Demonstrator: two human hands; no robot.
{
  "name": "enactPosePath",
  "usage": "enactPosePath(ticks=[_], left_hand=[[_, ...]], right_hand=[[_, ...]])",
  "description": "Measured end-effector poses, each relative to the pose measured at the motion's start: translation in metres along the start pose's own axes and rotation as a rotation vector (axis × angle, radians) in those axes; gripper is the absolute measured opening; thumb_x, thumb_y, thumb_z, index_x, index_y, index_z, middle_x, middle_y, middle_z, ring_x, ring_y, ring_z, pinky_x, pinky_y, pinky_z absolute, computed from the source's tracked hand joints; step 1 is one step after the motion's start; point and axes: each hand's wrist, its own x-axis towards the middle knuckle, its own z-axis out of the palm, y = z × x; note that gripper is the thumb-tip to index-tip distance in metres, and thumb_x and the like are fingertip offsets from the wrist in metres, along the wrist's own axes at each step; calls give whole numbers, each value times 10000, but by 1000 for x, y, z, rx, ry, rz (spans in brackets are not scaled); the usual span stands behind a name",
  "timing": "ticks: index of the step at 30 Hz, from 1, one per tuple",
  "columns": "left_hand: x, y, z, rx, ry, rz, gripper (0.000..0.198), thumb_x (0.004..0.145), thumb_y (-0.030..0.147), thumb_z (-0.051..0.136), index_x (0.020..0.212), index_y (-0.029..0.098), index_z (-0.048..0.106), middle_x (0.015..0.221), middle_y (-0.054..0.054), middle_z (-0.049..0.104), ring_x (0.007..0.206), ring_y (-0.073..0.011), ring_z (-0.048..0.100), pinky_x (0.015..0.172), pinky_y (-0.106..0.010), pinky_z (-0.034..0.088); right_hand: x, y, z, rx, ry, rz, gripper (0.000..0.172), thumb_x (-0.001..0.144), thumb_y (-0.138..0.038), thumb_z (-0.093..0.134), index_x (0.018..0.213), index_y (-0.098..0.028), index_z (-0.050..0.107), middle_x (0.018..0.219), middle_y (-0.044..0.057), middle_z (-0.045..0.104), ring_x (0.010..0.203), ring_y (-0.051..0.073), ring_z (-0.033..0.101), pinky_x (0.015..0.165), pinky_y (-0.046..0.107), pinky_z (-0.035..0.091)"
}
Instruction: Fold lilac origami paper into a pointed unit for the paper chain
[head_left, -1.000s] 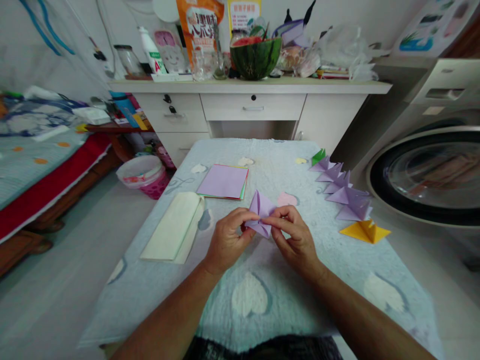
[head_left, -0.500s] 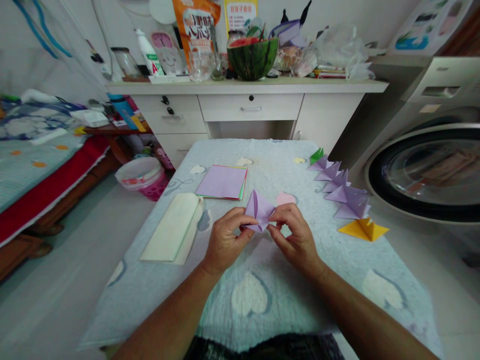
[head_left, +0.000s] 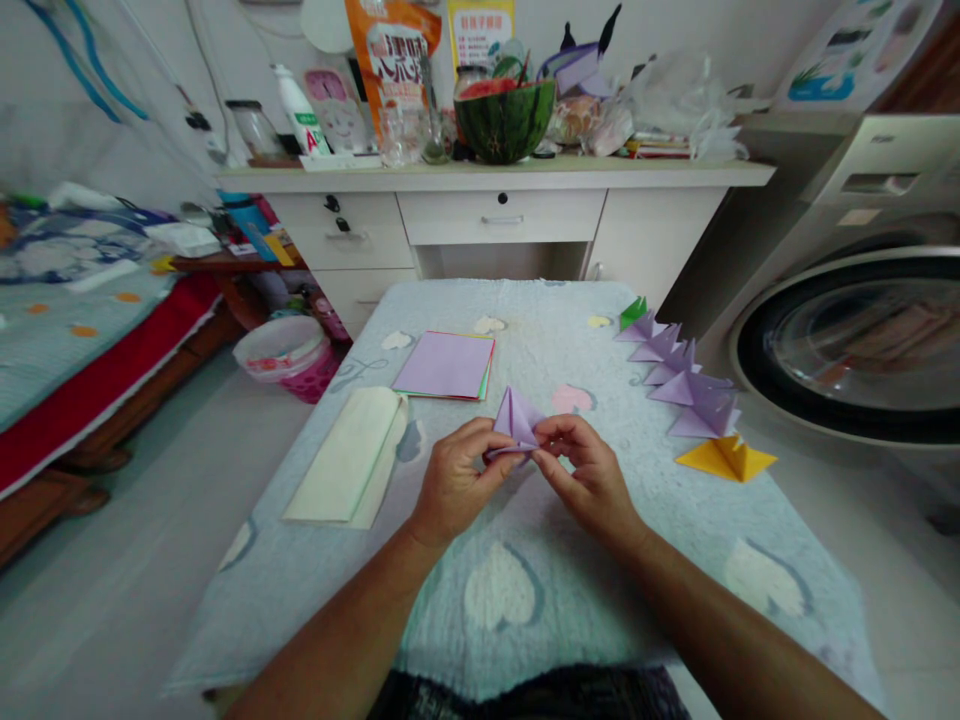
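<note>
Between my two hands, above the middle of the cloth-covered table, is a folded piece of purple origami paper (head_left: 516,418) with a point standing up. My left hand (head_left: 459,480) pinches its left side between thumb and fingers. On the right side, my right hand (head_left: 586,468) grips the paper's lower edge, fingertips close to the left ones. Part of the paper is hidden behind my fingers. Beyond my left hand lies a stack of square coloured paper (head_left: 446,364), purple on top. A folded pale sheet (head_left: 346,458) rests left of my left hand.
Along the table's right side stands a row of folded purple paper pieces (head_left: 675,370), with a green one (head_left: 633,313) at the far end and a yellow one (head_left: 727,459) nearest me. Behind the table is a white cabinet (head_left: 502,215) bearing a cut watermelon (head_left: 504,125).
The purple paper has become narrower and more folded, its lower part now flattened under my fingers. My right hand has moved slightly left, closer to my left hand.
</note>
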Motion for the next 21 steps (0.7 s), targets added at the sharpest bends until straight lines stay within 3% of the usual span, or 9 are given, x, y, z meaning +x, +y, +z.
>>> enactPosePath(ticks=[2, 6, 8, 10, 12, 14, 16, 18, 21], left_hand=[[0, 0, 1, 17, -3, 2, 57, 818, 187, 687, 770, 170, 661, 688, 30, 532, 625, -88, 510, 578, -197, 392], [-4, -2, 5, 28, -10, -92, 89, 802, 218, 696, 798, 170, 621, 705, 29, 557, 632, -93, 513, 598, -207, 389], [-6, -2, 7, -61, 4, -181, 266, 792, 221, 700, 1033, 196, 590, 780, 24, 609, 648, -94, 538, 609, -204, 404], [-7, -2, 9, -189, 13, -250, 573, 790, 198, 689, 1299, 232, 428, 814, 30, 631, 661, -95, 560, 628, -202, 420], [-7, -1, 10, -281, 3, -295, 713, 788, 182, 680, 1394, 239, 310, 792, 37, 632, 674, -101, 577, 652, -208, 432], [-6, -1, 11, -304, -7, -323, 592, 779, 200, 690, 1310, 213, 430, 813, 15, 645, 711, -113, 593, 681, -220, 445], [-4, -2, 10, -265, -39, -332, 319, 781, 228, 687, 1080, 181, 586, 825, -5, 652, 726, -122, 594, 682, -225, 447], [-3, -2, 10, -202, -76, -316, 125, 792, 243, 673, 880, 167, 629, 769, 6, 633, 697, -118, 575, 660, -221, 435], [-3, -3, 9, -147, -111, -295, 102, 807, 262, 662, 800, 166, 629, 694, 28, 591, 653, -108, 539, 624, -212, 412]], right_hand=[[0, 1, 1, 42, 5, 76, 214, 838, -200, 643, 1042, -228, 584, 894, 14, 630, 771, 137, 612, 684, 265, 509], [0, 1, 0, 54, -39, 133, 110, 849, -242, 642, 956, -214, 642, 872, 27, 655, 807, 159, 624, 718, 292, 509], [0, 1, 0, 59, -36, 139, 89, 852, -251, 641, 931, -212, 647, 855, 26, 657, 793, 159, 618, 723, 300, 504], [1, 1, 1, 65, -30, 135, 66, 851, -251, 639, 904, -212, 640, 832, 19, 646, 770, 153, 604, 705, 293, 493], [2, 0, 1, 68, -28, 114, 38, 853, -248, 631, 868, -213, 625, 802, 9, 618, 741, 143, 581, 674, 277, 474], [2, -1, 1, 47, -29, 85, 41, 856, -244, 619, 833, -213, 609, 780, 2, 578, 712, 136, 546, 647, 267, 454], [3, -3, 0, 0, -32, 47, 48, 850, -249, 625, 828, -212, 604, 788, 4, 546, 709, 137, 517, 643, 270, 439], [4, -4, -1, -46, -42, 13, 57, 842, -258, 641, 848, -213, 607, 809, 8, 531, 727, 143, 503, 658, 279, 432], [4, -4, -2, -74, -45, -16, 55, 854, -266, 634, 862, -220, 605, 814, 5, 523, 741, 147, 496, 678, 287, 426]])
